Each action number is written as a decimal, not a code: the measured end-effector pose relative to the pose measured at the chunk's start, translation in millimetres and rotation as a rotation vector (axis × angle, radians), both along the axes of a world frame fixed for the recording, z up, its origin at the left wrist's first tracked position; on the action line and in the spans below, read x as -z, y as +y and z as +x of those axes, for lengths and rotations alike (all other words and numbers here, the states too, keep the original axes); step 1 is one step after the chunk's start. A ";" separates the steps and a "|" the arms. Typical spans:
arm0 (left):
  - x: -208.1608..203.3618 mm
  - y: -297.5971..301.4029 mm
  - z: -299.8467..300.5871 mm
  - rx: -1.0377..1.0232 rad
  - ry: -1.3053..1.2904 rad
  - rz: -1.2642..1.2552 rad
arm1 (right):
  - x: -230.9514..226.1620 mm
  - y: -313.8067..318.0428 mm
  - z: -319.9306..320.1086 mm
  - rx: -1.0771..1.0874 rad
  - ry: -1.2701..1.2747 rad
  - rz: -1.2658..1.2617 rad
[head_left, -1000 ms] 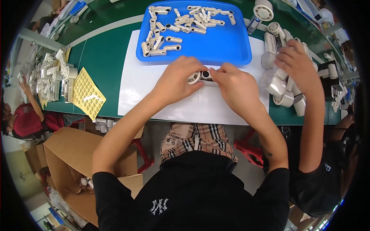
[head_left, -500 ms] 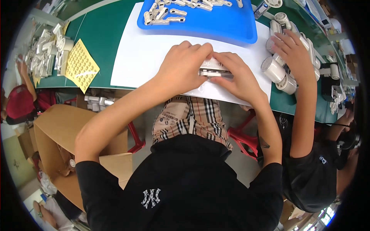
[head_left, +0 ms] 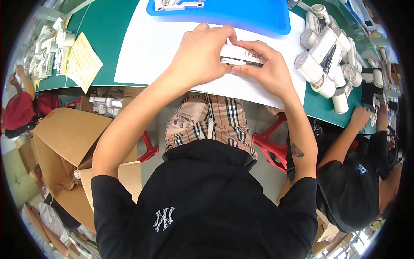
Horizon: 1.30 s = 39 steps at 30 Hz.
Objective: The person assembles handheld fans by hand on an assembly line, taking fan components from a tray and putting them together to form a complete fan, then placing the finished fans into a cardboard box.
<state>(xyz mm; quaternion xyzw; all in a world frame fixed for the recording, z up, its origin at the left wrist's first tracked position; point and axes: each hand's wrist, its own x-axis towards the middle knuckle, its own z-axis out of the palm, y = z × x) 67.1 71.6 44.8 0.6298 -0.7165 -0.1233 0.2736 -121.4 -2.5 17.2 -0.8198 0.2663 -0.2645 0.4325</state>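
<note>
Above the white sheet (head_left: 144, 49) at the table's near edge, my left hand (head_left: 200, 56) and my right hand (head_left: 271, 69) hold one long white plastic housing (head_left: 242, 53) between them. The left fingers and thumb close on its left end. On its right end the right thumb presses from below while the fingers curl over the top. A dark gap with small white parts shows along the housing's near side; my fingers cover both ends. Just beyond my hands is a blue tray (head_left: 258, 25) with slim white plastic pieces (head_left: 192, 5) in it.
White cylindrical devices (head_left: 321, 52) lie heaped on the green table at right, beside a co-worker's hand (head_left: 360, 117). To the left are a yellow sticker sheet (head_left: 85, 62) and more white parts (head_left: 54, 47). A cardboard box (head_left: 71, 134) stands open below the table at left.
The co-worker's hand has drawn back from the heaped devices toward the table's edge. My hands still grip the housing, slightly turned, and the view has shifted so less of the tray shows.
</note>
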 end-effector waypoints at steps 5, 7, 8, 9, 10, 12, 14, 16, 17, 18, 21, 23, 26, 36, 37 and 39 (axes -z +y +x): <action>3.9 6.7 -2.8 -0.036 -0.094 0.006 | 3.2 14.9 -1.3 -0.008 0.110 -0.351; 7.0 6.4 -0.4 -0.022 -0.111 -0.007 | 6.5 19.3 -1.4 -0.019 0.126 -0.509; 11.1 5.7 0.6 -0.005 -0.151 -0.043 | 9.2 20.9 -0.4 -0.022 0.127 -0.497; 11.3 5.5 -0.4 0.014 -0.188 -0.075 | 10.7 21.0 -0.3 -0.013 0.133 -0.527; 12.3 4.8 0.8 0.016 -0.184 -0.056 | 13.9 21.0 0.0 -0.004 0.140 -0.555; 7.7 -1.6 6.2 0.043 -0.184 -0.116 | 11.6 12.5 4.0 0.004 0.084 -0.555; -1.1 -5.0 4.0 0.060 -0.180 -0.150 | 2.1 7.3 -0.2 0.011 0.074 -0.324; -2.1 -8.2 -2.3 -0.009 -0.058 0.048 | -1.8 -6.3 -0.8 -0.027 0.068 -0.099; -3.4 -12.9 -0.2 -0.007 -0.051 0.030 | -6.3 -13.8 0.6 -0.063 0.062 0.112; -2.9 -14.0 -0.1 -0.009 -0.046 0.035 | -6.0 -14.3 0.4 -0.064 0.067 0.117; -12.8 -19.3 3.7 -0.045 -0.039 0.139 | -20.0 -16.7 0.8 -0.056 0.128 -0.005; -9.3 -10.9 7.9 0.033 0.069 0.111 | -17.4 -13.0 -4.0 0.021 -0.059 -0.124; -34.4 3.7 2.6 -0.017 0.190 -0.003 | -33.4 1.4 -23.3 0.145 -0.383 -0.250; -79.6 -55.9 -38.2 0.274 0.847 -0.278 | -76.8 -11.1 -60.8 0.416 -0.033 -0.959; -86.9 -63.2 -20.7 0.214 0.733 -0.355 | -95.4 -20.6 -66.1 0.501 -0.159 -0.647; -80.1 -80.4 29.7 0.108 0.685 -0.298 | -144.1 -65.2 -76.3 0.512 -0.075 -0.536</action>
